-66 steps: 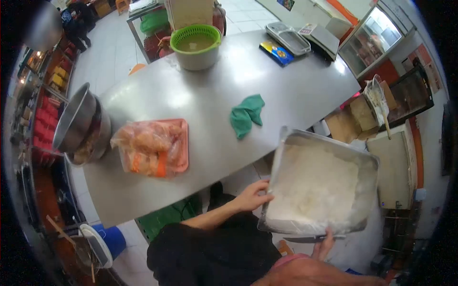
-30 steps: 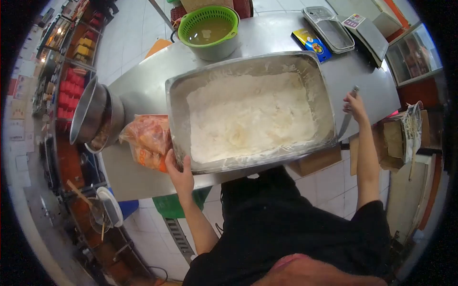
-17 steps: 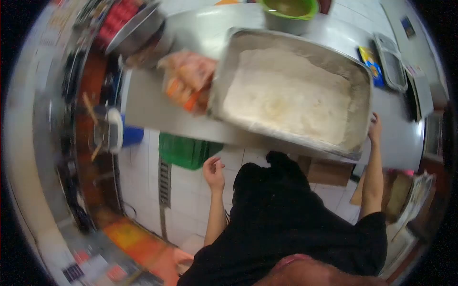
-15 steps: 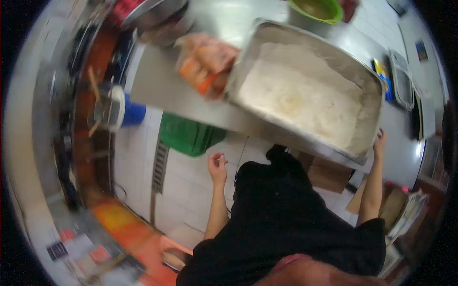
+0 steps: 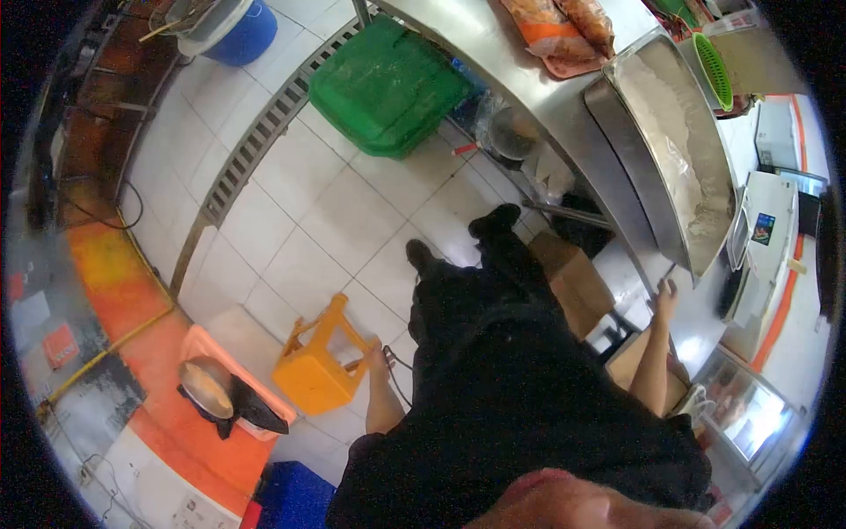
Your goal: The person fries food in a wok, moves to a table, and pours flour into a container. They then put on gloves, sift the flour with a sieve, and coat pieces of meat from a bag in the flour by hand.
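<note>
My left hand (image 5: 378, 356) is closed on a leg of a small yellow plastic stool (image 5: 310, 375), which is tilted beside me over the tiled floor. On my other side, my right hand (image 5: 667, 301) has its fingers curled at the edge of the steel table (image 5: 564, 123). Just above that hand is the near corner of a deep metal tray (image 5: 623, 145). White flour-like powder (image 5: 674, 132) covers the tray's bottom.
A green lidded bin (image 5: 388, 84) and a blue bucket (image 5: 242, 35) stand ahead on the floor. Packaged food in an orange wrapper (image 5: 551, 35) and a green basket (image 5: 712, 70) lie by the tray. A cardboard box (image 5: 573, 278) is under the table. An orange counter (image 5: 176, 423) runs on the left.
My view has swung left and down, showing more floor. The yellow stool has come into view in my left hand, which held nothing before. My right hand stays by the tray's corner.
</note>
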Action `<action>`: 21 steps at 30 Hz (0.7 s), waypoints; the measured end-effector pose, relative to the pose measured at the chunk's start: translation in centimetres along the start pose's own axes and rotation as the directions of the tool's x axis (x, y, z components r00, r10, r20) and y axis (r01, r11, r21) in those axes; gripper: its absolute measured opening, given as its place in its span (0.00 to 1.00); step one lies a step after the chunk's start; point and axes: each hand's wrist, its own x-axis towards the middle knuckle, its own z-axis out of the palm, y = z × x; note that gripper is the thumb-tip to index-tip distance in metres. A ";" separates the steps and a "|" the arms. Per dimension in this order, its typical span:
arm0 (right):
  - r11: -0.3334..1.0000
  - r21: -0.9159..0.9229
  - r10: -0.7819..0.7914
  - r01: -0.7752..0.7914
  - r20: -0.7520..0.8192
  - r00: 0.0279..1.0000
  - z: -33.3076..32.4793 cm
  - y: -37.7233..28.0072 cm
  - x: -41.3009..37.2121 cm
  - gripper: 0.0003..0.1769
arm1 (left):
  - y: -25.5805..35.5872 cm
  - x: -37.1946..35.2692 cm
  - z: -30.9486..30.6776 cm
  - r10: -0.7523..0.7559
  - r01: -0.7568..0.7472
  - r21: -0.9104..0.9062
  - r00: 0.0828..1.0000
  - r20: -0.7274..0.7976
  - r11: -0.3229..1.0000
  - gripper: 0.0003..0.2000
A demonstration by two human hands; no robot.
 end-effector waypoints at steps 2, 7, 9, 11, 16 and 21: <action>0.994 -0.071 -0.076 0.082 0.082 0.994 0.9 1.1 -0.9 0.28 | -4.8 4.7 -3.8 -0.043 0.048 -0.099 0.998 0.051 0.994 0.21; 0.999 -0.029 -0.016 0.024 0.244 0.970 2.9 0.0 -5.1 0.21 | 2.8 4.7 -3.1 0.076 -0.050 -0.113 0.967 0.243 0.992 0.28; 0.992 -0.105 -0.019 0.066 0.397 0.918 2.5 -1.9 -7.1 0.20 | 7.1 4.0 -1.8 0.170 -0.162 -0.052 0.946 0.277 0.985 0.29; 0.990 -0.115 -0.021 0.083 0.457 0.889 1.3 -3.4 -7.2 0.19 | 12.1 1.7 0.9 0.274 -0.284 -0.014 0.911 0.308 0.959 0.29; 0.937 -0.193 -0.048 0.292 0.756 0.653 -6.1 -10.6 -10.3 0.15 | 23.6 -6.2 9.3 0.502 -0.549 0.076 0.805 0.316 0.832 0.27; 0.845 -0.041 -0.496 0.534 0.314 0.809 -7.9 -17.5 -3.6 0.21 | 32.2 -18.8 24.1 0.660 -0.852 -0.098 0.320 0.679 0.514 0.14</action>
